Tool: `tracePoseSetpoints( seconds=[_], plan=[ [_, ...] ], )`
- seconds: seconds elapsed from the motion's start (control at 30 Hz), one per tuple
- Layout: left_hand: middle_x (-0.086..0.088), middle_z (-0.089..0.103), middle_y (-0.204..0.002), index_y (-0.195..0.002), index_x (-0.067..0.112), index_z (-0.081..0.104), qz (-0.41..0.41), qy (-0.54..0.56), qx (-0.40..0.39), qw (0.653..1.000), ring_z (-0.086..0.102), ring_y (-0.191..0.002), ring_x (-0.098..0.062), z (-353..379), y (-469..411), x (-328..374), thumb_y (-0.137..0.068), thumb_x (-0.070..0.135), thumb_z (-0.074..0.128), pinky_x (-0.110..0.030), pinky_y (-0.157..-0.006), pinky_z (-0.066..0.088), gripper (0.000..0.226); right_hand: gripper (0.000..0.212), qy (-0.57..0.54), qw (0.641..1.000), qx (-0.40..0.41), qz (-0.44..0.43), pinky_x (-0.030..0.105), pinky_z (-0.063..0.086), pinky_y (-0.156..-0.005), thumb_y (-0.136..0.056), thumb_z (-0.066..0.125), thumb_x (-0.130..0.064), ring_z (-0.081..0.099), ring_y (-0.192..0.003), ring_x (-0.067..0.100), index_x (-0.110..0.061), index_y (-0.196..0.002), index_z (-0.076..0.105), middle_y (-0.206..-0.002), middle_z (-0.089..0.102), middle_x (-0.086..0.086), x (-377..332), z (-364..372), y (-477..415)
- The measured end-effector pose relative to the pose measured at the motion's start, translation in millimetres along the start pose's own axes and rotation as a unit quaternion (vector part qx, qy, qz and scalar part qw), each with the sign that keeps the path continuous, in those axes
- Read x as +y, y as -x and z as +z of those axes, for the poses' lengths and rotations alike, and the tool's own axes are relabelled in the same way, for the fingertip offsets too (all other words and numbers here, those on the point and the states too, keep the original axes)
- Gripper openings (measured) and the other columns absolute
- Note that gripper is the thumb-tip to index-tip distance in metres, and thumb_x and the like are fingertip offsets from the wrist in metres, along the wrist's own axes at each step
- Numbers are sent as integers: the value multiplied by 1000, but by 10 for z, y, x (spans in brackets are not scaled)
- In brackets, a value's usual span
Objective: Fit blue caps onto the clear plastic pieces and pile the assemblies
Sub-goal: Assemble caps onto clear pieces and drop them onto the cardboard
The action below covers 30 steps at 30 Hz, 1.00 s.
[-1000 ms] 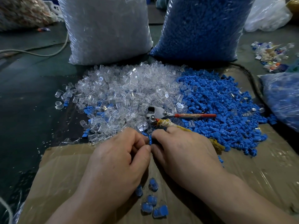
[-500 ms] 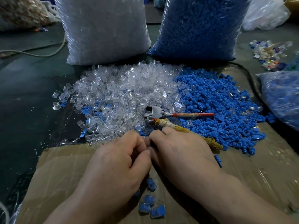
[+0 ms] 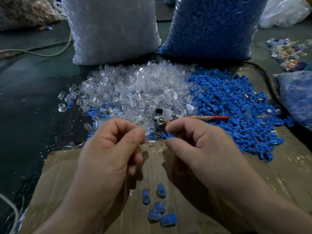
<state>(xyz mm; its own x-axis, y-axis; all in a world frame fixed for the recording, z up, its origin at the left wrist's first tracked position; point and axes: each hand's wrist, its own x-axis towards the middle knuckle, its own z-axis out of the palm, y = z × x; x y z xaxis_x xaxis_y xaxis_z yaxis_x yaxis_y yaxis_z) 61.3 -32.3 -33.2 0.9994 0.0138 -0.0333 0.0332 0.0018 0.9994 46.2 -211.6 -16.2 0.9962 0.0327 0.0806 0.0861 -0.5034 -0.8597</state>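
Over a brown cardboard sheet (image 3: 64,176), the left hand (image 3: 108,154) pinches a small clear plastic piece (image 3: 150,143), the right hand (image 3: 202,146) a blue plastic cap (image 3: 169,135).

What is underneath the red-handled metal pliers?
The red-handled metal pliers lie on the loose heaps: head on clear plastic pieces, red handle on blue plastic caps. The right hand covers their near part; the surface below is hidden.

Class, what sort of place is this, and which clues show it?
Probably a hand-assembly workshop: a sack of clear pieces and a sack of blue caps stand behind a clear heap and a blue heap; finished assemblies lie on cardboard.
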Motion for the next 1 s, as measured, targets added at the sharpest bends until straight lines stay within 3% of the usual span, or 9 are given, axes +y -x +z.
tracePoseSetpoints(
  seconds=[0.13,0.3,0.4,0.57,0.67,0.77,0.83,0.9,1.0],
  plan=[
    [-5,58,-53,-84,22,71,-37,36,-38,998,47,-39,-12,44,12,-6,-64,36,71,-18,-35,37,24,11,-275,957,-43,84,34,57,-52,-87,69,-12,68,-56,22,-20,-82,62,-67,68,12,-48,-32,-15],
    [0,63,-60,-91,29,73,-6,15,-67,998,53,-47,-13,64,19,-83,-65,38,73,-20,-38,40,28,5,-70,995,-30,-59,37,58,-60,-91,66,-26,68,-67,14,-29,-90,62,-73,69,-3,17,21,19],
    [0,65,-64,-93,31,73,-5,9,-72,997,56,-47,-12,54,22,-95,-72,33,79,-21,-39,40,22,5,83,984,2,-159,30,52,-66,-94,58,-31,63,-80,7,-30,-96,62,-83,64,-13,34,56,23],
    [-4,62,-59,-87,26,72,-11,20,-76,997,53,-44,-12,74,26,-85,-85,10,71,-21,-37,39,16,14,145,967,30,-207,35,51,-71,-94,55,-31,60,-88,9,-23,-100,65,-97,60,-11,35,59,17],
    [-6,58,-53,-83,23,73,-40,44,-93,994,47,-42,-15,75,15,-56,-82,10,77,-21,-34,36,13,13,169,957,32,-232,40,52,-72,-93,59,-21,60,-93,16,-16,-102,68,-101,62,-5,33,75,18],
    [-7,57,-54,-79,20,73,-63,85,-108,988,49,-42,-13,70,7,-28,-69,14,74,-20,-33,35,12,16,171,956,21,-239,40,52,-74,-93,59,-17,61,-94,18,-13,-105,69,-104,64,-2,22,65,23],
    [-7,59,-57,-80,20,72,-47,72,-109,990,51,-43,-13,82,21,-32,-65,14,89,-20,-34,36,24,18,172,955,10,-242,40,52,-76,-92,58,-16,60,-98,18,-14,-107,68,-106,63,-3,17,51,29],
    [-6,59,-57,-82,23,71,-34,52,-93,994,49,-43,-16,97,35,-52,-60,26,89,-22,-35,37,30,26,219,947,2,-234,39,52,-85,-91,57,-24,55,-108,17,-20,-117,62,-116,58,-4,21,16,26],
    [-3,59,-52,-83,29,70,-18,37,-60,997,46,-42,-17,70,-3,-103,-64,18,88,-23,-34,36,29,72,371,925,-8,-82,42,24,-115,-83,49,-58,23,-139,16,-39,-144,16,-148,27,-8,90,-140,-69]
  ],
)
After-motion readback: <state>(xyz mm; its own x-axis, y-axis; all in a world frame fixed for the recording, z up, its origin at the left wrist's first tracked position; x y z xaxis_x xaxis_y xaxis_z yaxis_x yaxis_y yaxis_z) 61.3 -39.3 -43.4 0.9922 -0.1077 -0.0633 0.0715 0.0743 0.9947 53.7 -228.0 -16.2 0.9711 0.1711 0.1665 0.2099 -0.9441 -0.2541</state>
